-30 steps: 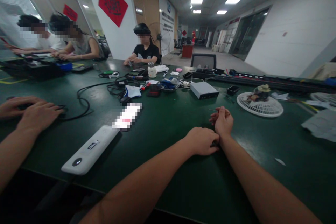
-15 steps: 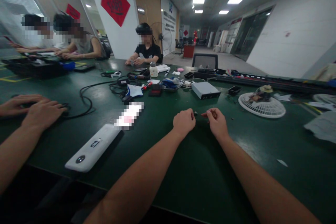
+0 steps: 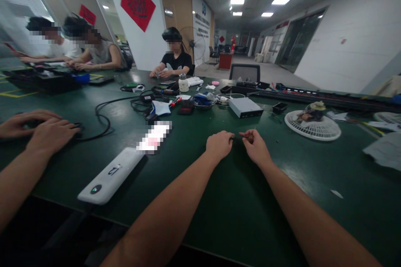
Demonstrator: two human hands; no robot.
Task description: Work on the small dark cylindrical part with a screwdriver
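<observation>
Above the dark green table (image 3: 225, 217), my left hand (image 3: 218, 145) is closed, with a small dark piece (image 3: 232, 137) just showing at its fingertips. Its kind is too small to make out. A short gap away, my right hand (image 3: 256, 147) is closed around a small copper-brown piece (image 3: 249, 137), most of which the fingers hide. A thin strand seems to stick up from that hand. The fingertips of both hands point toward each other.
A white fan grille (image 3: 313, 127) lies to the right, a grey metal box (image 3: 246, 107) behind my hands. On the left are a white power bank-like device (image 3: 112, 175) and another person's hands (image 3: 52, 131) by a black cable (image 3: 100, 117). Cluttered parts line the back.
My right hand has turned and moved slightly left, so less of the brown piece shows. The small piece at my left fingertips shows less now. The other person's hands have barely shifted.
</observation>
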